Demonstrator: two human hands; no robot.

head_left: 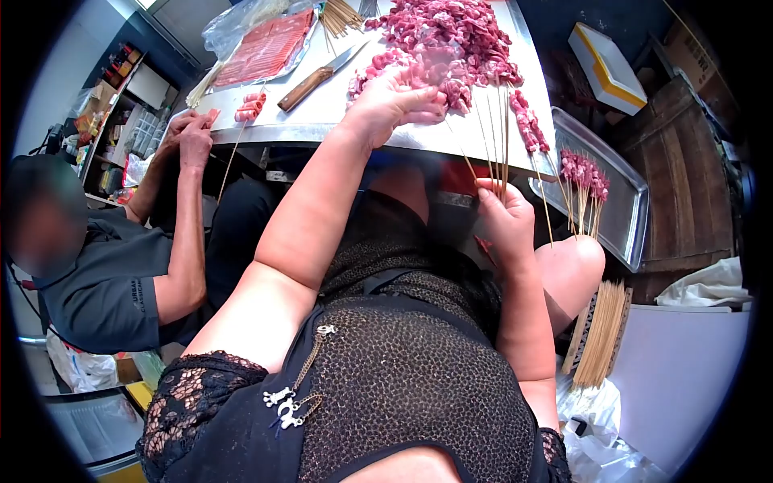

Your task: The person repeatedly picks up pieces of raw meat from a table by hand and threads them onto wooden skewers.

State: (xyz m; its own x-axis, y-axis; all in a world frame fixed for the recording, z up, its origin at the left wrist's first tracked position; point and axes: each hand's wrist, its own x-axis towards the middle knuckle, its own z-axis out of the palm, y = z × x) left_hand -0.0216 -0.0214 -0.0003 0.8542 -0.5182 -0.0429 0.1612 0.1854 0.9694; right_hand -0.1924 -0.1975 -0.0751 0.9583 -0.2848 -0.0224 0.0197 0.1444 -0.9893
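My left hand (394, 101) reaches over the near edge of the pile of raw meat pieces (451, 36). Its fingers are slightly blurred and curl in around a small piece of meat (439, 98), partly hidden by them. Lower and to the right, my right hand (507, 217) is closed around the lower part of several thin bamboo skewers (497, 145). Most of these point up past the table edge; one slants left toward my left hand. Threaded meat skewers (527, 121) lie on the table's right corner, beyond my right hand.
On the metal table (322, 133) lie a wooden-handled knife (318, 80), sliced meat on plastic (266, 48) and spare skewers (342, 14). A co-worker's hands (193, 133) work at the left. Finished skewers (584, 177) rest on a metal tray (636, 217); bundled skewers (604, 334) stand below.
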